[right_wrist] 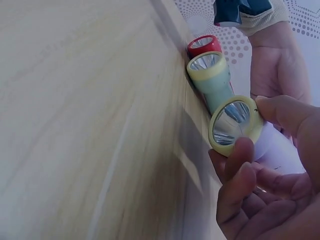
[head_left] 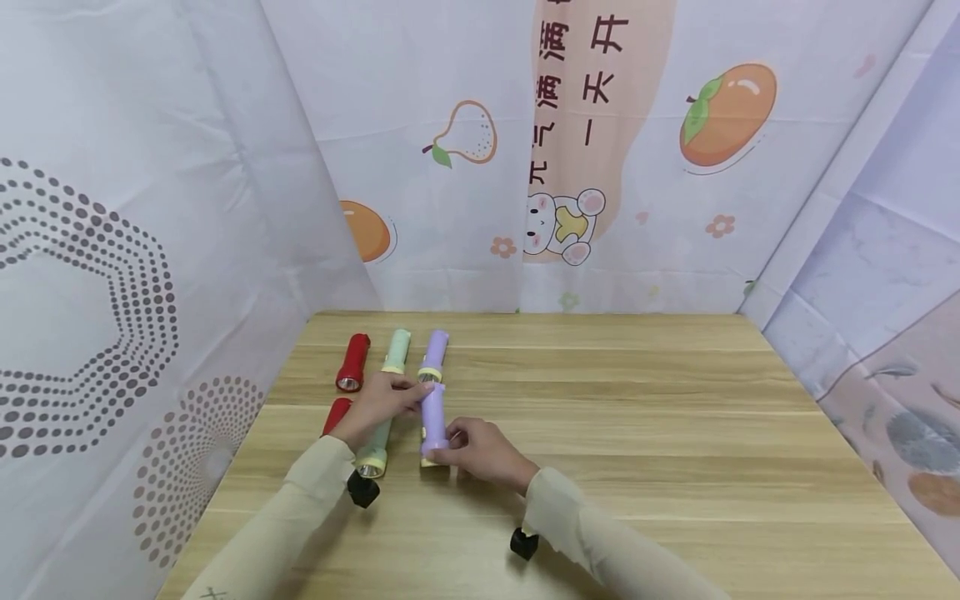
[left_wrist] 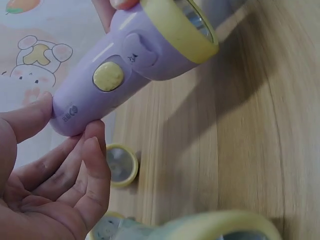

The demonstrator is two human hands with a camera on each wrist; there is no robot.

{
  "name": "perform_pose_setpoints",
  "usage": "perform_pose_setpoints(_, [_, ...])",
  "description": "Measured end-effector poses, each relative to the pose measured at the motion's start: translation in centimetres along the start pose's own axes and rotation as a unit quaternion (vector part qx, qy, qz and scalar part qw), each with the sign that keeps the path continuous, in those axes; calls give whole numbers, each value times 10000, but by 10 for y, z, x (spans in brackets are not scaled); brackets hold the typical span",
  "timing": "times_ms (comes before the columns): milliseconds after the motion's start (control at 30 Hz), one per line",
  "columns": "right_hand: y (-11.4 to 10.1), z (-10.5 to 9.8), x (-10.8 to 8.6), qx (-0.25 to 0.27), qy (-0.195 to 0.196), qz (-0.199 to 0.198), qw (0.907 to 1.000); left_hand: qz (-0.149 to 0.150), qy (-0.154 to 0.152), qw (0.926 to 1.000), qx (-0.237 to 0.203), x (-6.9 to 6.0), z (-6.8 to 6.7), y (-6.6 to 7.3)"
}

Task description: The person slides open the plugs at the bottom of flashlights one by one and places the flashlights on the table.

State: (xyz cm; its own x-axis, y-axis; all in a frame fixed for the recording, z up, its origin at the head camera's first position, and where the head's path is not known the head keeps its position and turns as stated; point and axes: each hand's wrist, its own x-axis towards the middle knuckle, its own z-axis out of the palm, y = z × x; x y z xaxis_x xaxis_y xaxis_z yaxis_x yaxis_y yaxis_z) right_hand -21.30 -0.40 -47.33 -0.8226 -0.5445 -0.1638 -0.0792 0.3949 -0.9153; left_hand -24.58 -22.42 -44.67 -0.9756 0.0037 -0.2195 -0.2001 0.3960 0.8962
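Note:
A lilac flashlight [head_left: 432,419] with a yellow head ring is held just above the table by both hands. My left hand [head_left: 381,404] pinches its tail end between thumb and fingers. My right hand [head_left: 486,452] pinches the yellow ring [right_wrist: 256,122] at the lens end. In the left wrist view the flashlight's round yellow button [left_wrist: 108,76] faces the camera. Just beyond its tail lies a second lilac flashlight [head_left: 437,348]. A mint-green flashlight [head_left: 373,458] lies under and beside my left forearm, partly hidden by the hand.
Another mint-green flashlight [head_left: 398,347] lies farther back, left of the far lilac one. Two red flashlights, one far [head_left: 353,363] and one near [head_left: 337,414], form the leftmost column; the near one is mostly covered by my left arm. A patterned curtain [head_left: 450,225] borders the wooden table [head_left: 637,417].

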Motion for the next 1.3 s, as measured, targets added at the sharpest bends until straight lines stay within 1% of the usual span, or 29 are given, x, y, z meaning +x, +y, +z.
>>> perform_pose_setpoints(100, [2, -4, -3, -23, -28, -21, 10000, -13, -6, 9998, -197, 0, 4, 1])
perform_pose_setpoints(300, [5, -11, -10, 61, -14, -121, 9999, 44, -26, 10000, -49, -1, 13, 3])
perform_pose_setpoints(400, [8, -16, -14, 44, 13, -169, 9998, 124, -135, 9997, -129, -2, 18, 5])
perform_pose_setpoints(633, [14, -27, -21, -123, 164, -343, 9992, 488, -245, 9983, -201, -5, 30, 12])
perform_pose_setpoints(767, [18, -34, -27, -255, 269, -446, 9983, 646, -454, 9960, -418, -5, 39, 14])
perform_pose_setpoints(900, [23, -40, -32, -420, 319, -510, 9973, 810, -630, 9934, -511, -6, 47, 18])
perform_pose_setpoints(967, [25, -43, -35, -487, 323, -531, 9969, 844, -618, 9931, -531, -8, 51, 20])
perform_pose_setpoints(1100, [27, -49, -39, -536, 337, -550, 9965, 800, -591, 9936, -544, -10, 57, 25])
perform_pose_setpoints(1200, [29, -52, -43, -551, 360, -598, 9960, 810, -644, 9931, -551, -11, 61, 25])
perform_pose_setpoints(1300, [32, -54, -46, -573, 401, -651, 9954, 904, -705, 9918, -557, -12, 65, 24])
